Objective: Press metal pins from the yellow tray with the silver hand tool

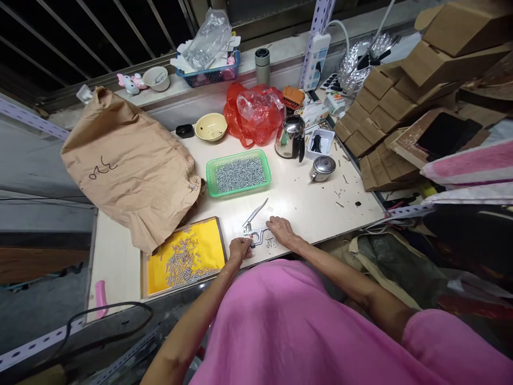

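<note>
A silver hand plier (253, 231) with a spring and a long raised handle lies near the table's front edge. My right hand (281, 230) is closed around the end of its lower handle. At the plier's head, my left hand (240, 249) has its fingers pinched together; whatever is between them is too small and hidden to make out. A few small clear or metal bits (272, 243) lie below my right hand. To the left, small metal pins (182, 262) are scattered over a yellow sheet (214, 241) in a shallow tray. Behind the plier stands a green basket (239, 192) of similar pins.
A big brown paper bag (132, 166) leans over the left side. Along the back are a yellow bowl (211, 127), a red plastic bag (252, 120), a kettle (289, 138) and a lidded metal cup (323, 168). Cardboard boxes (385, 107) are stacked at right; a pink-handled item (100, 298) lies front left.
</note>
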`<state>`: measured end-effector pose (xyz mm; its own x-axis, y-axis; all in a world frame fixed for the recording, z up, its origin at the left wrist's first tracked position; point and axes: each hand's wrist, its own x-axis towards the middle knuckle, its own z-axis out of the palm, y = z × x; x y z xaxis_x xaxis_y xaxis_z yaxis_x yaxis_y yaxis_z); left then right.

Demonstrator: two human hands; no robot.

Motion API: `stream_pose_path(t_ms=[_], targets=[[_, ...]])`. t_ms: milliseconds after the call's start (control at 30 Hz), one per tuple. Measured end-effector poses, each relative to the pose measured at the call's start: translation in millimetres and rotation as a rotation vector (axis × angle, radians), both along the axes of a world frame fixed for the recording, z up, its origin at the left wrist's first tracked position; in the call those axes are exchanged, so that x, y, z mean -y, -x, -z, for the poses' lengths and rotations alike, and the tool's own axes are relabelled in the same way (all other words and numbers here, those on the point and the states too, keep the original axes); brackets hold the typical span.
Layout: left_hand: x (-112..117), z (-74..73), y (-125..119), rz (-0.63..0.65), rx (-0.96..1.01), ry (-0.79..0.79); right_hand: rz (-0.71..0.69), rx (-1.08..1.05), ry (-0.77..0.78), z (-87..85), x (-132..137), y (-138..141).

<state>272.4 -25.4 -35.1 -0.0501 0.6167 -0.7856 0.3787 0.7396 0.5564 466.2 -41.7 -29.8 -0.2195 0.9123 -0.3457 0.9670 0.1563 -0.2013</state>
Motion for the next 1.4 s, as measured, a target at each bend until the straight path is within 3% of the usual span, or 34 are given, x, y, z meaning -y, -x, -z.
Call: stream_pose_path(t_ms=[133,267,500,833,933,1033,1100,1233,1400], targets=[[-3.6,-4.7,-2.4,0.034,-0.005,0.038,0.001,-0.011,0.007,-2.8,-1.2,0.2],[-5.0,-7.3,-2.8,0.047,0.005,0.029,-0.017,-0.056,-0.066,-9.5,-18.8,-5.6],[-4.0,-4.6,-1.3,0.062,0.025,0.018,-0.216,-0.049,-0.041,-13.6,-61.5,-16.7],[3.6,-1.6,3.1,0.058,-0.075,-0.005,-0.251,0.028,-0.108,8.7,-51.3,-6.3],[6.2,-8.3,6.4,0.270,-0.262,-0.252,-0.251,0.026,-0.121,10.5,-46.5,-5.2],[0.4,-16.4,-2.7,0.629,-0.413,-0.654,-0.241,0.016,-0.139,7.5,-42.6,-4.8],[-8.5,-18.8,-15.7,0.853,-0.451,-0.818,-0.235,0.014,-0.150,4.6,-40.5,-4.4],[-27.1,-15.7,-39.9,1.137,-0.490,-0.898,-0.226,0.016,-0.138,0.0,-35.8,-3.8],[-34.8,-16.3,-49.9,1.262,-0.573,-0.831,-0.168,0.059,-0.121,-2.2,-30.3,-6.1]])
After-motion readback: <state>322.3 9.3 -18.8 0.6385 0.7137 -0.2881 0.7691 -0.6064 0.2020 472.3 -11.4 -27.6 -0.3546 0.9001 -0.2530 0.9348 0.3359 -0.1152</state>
